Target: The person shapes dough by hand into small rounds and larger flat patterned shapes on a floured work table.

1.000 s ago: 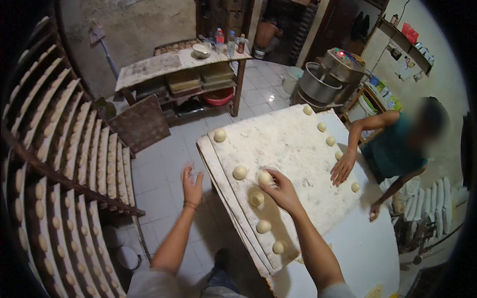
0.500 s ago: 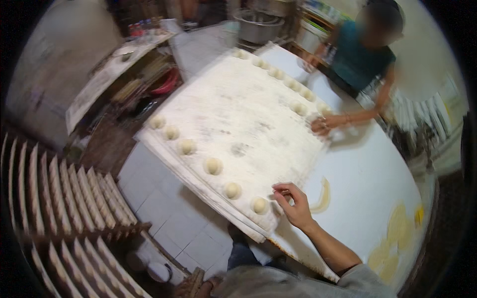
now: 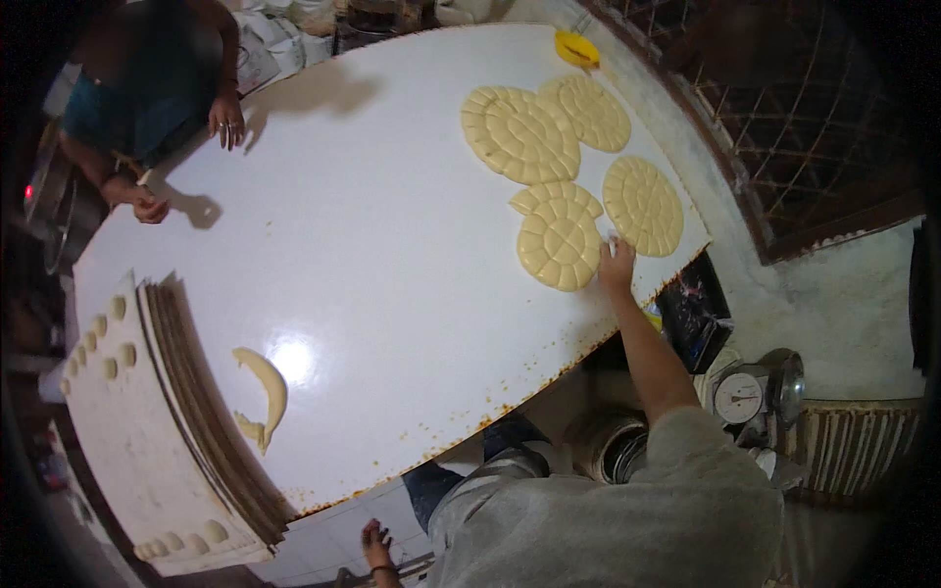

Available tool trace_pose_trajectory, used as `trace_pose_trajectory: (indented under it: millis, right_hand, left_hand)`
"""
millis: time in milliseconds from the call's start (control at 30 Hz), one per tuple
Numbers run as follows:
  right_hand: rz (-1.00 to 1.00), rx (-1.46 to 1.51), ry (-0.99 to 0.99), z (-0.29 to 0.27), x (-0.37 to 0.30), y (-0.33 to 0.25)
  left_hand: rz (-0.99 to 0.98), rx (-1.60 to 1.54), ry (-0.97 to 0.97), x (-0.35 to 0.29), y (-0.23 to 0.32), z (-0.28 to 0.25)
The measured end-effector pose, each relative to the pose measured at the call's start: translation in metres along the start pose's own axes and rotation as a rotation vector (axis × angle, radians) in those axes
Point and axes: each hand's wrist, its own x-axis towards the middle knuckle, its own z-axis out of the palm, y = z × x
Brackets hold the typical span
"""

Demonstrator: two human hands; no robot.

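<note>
My right hand [image 3: 617,267] reaches over the white table to the gap between two flat, pale dough rounds divided into small pieces. Its fingertips are pinched together by the edge of the nearer dough round [image 3: 559,245]; a small whitish bit shows there, too small to name. On its other side lies the right dough round [image 3: 642,206]. Two more, a large dough round [image 3: 520,132] and a far dough round [image 3: 588,111], sit beyond. Below the table's front edge hangs my left hand [image 3: 375,544], fingers loosely curled and apart, with nothing seen in it.
Stacked boards [image 3: 147,421] carrying dough balls are at the left. A curved dough strip [image 3: 267,392] lies on the table [image 3: 392,245]. Across it stands a person [image 3: 147,108]. A yellow item [image 3: 576,49] rests at the far corner; a dial scale [image 3: 740,397] stands at right.
The view has swung right. My right hand has left the floury board with dough balls and is now at the divided dough rounds. The person opposite now appears at the far left.
</note>
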Motion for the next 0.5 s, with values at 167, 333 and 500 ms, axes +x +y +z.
trace_pose_trajectory:
  millis: [167, 333, 500]
  right_hand:
    - [-0.414, -0.169, -0.199, 0.048, 0.114, -0.041]
    - [-0.236, -0.117, -0.352, 0.044, 0.113, -0.061]
    - [0.064, 0.127, 0.016, 0.000, 0.149, -0.007]
  left_hand:
    - [-0.017, 0.428, -0.075, -0.060, 0.033, 0.107]
    - [0.180, 0.522, -0.151, -0.088, 0.086, 0.181]
    - [0.465, 0.694, -0.425, -0.132, 0.171, 0.280]
